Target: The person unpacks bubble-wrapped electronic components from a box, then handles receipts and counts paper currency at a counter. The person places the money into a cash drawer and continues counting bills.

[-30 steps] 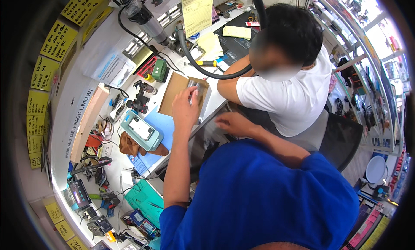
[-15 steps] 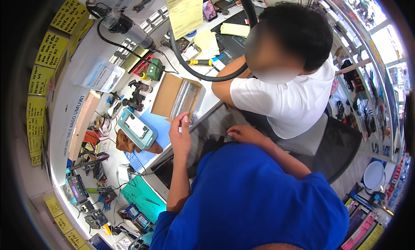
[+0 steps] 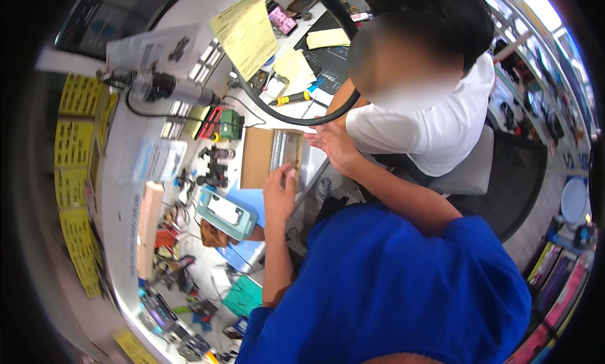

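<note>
An open cardboard box (image 3: 255, 159) on the white workbench holds clear and silvery plastic-looking strips (image 3: 285, 151). My left hand (image 3: 279, 193) is at the box's near end, fingers loosely bent and apart; nothing shows in it. My right hand (image 3: 337, 147) reaches past the box's right side, fingers spread and empty, close to the co-worker's arm. Slight blur hides whether either hand touches the box. Left of my left hand is a teal tray (image 3: 242, 228) with a white-and-black flat piece (image 3: 224, 209) in it.
A co-worker in a white shirt (image 3: 394, 134) sits at the right on a grey chair (image 3: 469, 169). A black curved tube (image 3: 277, 116) arches over the bench. A yellow-and-black tool (image 3: 291, 98), yellow papers (image 3: 293, 71), a green block-shaped device (image 3: 230, 123) and a blue mat (image 3: 249, 197) lie around.
My right hand has risen from beside my body to the box's right side, its fingers spreading. My left hand stays by the box's near end. The view has turned, shifting the bench rightward.
</note>
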{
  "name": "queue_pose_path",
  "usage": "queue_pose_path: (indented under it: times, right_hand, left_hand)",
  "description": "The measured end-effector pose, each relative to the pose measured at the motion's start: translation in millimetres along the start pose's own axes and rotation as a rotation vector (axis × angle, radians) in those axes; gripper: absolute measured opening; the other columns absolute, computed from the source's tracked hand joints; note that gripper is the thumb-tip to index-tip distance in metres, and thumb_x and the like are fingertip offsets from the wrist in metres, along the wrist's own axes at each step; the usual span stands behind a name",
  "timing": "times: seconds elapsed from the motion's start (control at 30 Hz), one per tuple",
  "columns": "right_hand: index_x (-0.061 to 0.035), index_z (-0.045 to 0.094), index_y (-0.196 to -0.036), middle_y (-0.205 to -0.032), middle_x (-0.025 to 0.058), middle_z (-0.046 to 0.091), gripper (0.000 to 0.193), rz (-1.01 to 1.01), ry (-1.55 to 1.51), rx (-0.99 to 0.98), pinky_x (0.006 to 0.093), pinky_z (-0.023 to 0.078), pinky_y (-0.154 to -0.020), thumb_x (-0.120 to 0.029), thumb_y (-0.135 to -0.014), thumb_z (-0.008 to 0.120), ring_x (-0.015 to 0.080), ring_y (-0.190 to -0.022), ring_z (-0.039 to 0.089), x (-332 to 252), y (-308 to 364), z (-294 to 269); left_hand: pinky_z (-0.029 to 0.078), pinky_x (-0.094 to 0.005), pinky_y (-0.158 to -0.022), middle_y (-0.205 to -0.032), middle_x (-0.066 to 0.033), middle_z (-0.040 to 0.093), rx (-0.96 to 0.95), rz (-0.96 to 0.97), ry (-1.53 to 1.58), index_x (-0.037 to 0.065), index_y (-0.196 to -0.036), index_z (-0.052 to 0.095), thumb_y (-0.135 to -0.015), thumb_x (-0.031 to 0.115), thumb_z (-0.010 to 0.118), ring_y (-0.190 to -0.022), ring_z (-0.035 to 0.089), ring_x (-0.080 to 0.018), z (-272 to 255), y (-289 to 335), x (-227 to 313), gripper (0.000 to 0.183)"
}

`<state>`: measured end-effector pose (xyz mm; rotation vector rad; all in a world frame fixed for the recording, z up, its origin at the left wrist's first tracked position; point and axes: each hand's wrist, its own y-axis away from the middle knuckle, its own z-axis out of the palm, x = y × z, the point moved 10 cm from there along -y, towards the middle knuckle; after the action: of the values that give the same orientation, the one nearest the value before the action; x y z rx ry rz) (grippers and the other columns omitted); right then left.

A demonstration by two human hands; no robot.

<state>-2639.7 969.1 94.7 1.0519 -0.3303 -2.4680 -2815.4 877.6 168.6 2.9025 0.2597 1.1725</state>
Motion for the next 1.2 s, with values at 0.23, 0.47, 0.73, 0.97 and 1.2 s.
queue_pose_path:
  times: [0.23, 0.47, 0.73, 0.97, 1.2]
  right_hand:
    - [0.0008, 0.049, -0.148, -0.145, 0.0204, 0.056, 0.054, -0.600, 0.629, 0.504, 0.0443, 0.044, -0.113, -0.018, -0.101, 0.066, 0.0359, -0.135, 0.054, -42, -110, -3]
    - [-0.0047, 0.061, -0.141, -0.141, 0.0176, 0.060, 0.059, -0.376, 1.455, 0.753, 0.0527, 0.039, -0.111, -0.031, -0.090, 0.077, 0.0373, -0.132, 0.048, -82, -205, -5]
    - [-0.0096, 0.081, -0.102, -0.109, 0.0160, 0.076, 0.033, -0.513, 1.372, 0.482, 0.0534, 0.043, -0.102, -0.036, -0.101, 0.061, 0.0393, -0.114, 0.062, -79, -224, 27]
    - [-0.0063, 0.070, -0.129, -0.135, 0.0162, 0.061, 0.037, -0.411, 1.508, 0.772, 0.0544, 0.045, -0.107, -0.030, -0.100, 0.064, 0.0412, -0.128, 0.052, -96, -219, -24]
    - [-0.0001, 0.050, -0.148, -0.146, 0.0198, 0.048, 0.062, -0.211, 1.601, 0.751, 0.0547, 0.042, -0.113, -0.021, -0.093, 0.071, 0.0385, -0.135, 0.045, -84, -222, -23]
  left_hand:
    - [0.050, -0.0474, -0.096, -0.109, -0.0193, 0.072, -0.271, 0.021, -0.044, 0.004, -0.121, 0.072, -0.100, 0.021, 0.067, -0.107, 0.065, -0.0393, 5, 8, 6, 0.028]
    - [0.050, -0.0479, -0.094, -0.106, -0.0182, 0.070, -0.417, 0.242, -0.079, 0.004, -0.121, 0.071, -0.099, 0.020, 0.069, -0.105, 0.065, -0.0400, 5, 17, 7, 0.027]
    - [0.051, -0.0461, -0.095, -0.106, -0.0164, 0.071, -0.456, 0.168, 0.000, 0.004, -0.123, 0.071, -0.098, 0.019, 0.071, -0.105, 0.066, -0.0373, -1, 6, -6, 0.028]
    - [0.052, -0.0455, -0.095, -0.108, -0.0167, 0.072, -0.464, 0.121, -0.015, 0.005, -0.122, 0.071, -0.099, 0.019, 0.071, -0.106, 0.067, -0.0371, -5, -3, -5, 0.027]
    - [0.052, -0.0457, -0.095, -0.108, -0.0165, 0.072, -0.446, 0.116, -0.025, 0.005, -0.123, 0.071, -0.098, 0.019, 0.071, -0.107, 0.067, -0.0375, -1, -8, -5, 0.028]
